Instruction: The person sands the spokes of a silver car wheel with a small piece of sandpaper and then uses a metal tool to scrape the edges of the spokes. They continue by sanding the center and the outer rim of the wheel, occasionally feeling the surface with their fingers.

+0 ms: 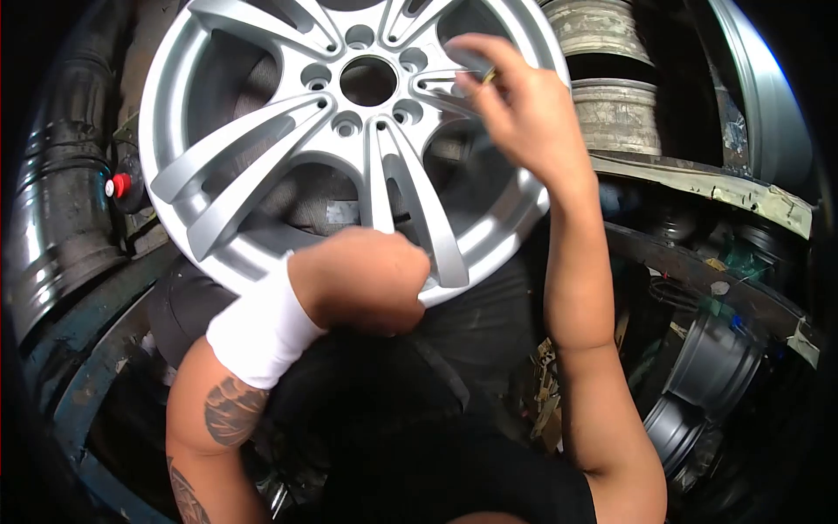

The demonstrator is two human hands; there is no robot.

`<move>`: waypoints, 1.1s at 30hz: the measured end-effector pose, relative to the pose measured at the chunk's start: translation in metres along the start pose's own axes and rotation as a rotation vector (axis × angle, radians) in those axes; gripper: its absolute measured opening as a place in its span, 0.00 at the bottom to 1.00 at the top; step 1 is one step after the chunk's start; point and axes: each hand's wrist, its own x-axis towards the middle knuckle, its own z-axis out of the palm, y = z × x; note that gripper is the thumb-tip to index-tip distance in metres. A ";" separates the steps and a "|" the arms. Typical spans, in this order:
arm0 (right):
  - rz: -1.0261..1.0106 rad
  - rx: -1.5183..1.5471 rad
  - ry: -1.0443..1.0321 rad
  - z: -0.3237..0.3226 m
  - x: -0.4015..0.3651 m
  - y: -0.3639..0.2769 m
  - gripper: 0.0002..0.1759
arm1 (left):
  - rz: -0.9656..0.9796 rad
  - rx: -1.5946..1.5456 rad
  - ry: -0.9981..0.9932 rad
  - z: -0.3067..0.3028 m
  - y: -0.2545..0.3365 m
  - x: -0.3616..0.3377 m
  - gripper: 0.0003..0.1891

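Observation:
A silver alloy wheel point(397, 188) with paired spokes fills the upper middle of the view, its centre hole and bolt holes facing up. My left hand point(362, 278), above a white wrist band point(264, 327), is curled into a fist over the wheel's near rim; whatever it may hold is hidden. My right hand point(524, 109) is above the spokes at the wheel's right side, thumb and index finger bent toward each other around a small, thin yellowish item point(488, 77) too small to name.
Stacked wheels stand on a shelf point(690, 179) at the upper right, with more grey wheels point(716, 362) lower down. Large dark cylinders point(65, 210) line the left side, beside a red-and-white cap point(118, 185). A blue metal frame point(96, 375) runs along the lower left.

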 end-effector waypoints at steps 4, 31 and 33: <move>-0.224 0.313 -0.053 0.015 -0.018 -0.007 0.14 | 0.007 0.049 0.041 0.025 0.015 0.000 0.25; 0.311 0.755 -0.217 -0.020 -0.037 -0.019 0.49 | 0.100 -1.186 0.656 -0.056 -0.023 -0.024 0.21; 0.271 0.718 -0.240 -0.021 -0.038 -0.018 0.47 | 0.111 -1.234 0.629 -0.056 -0.019 -0.022 0.18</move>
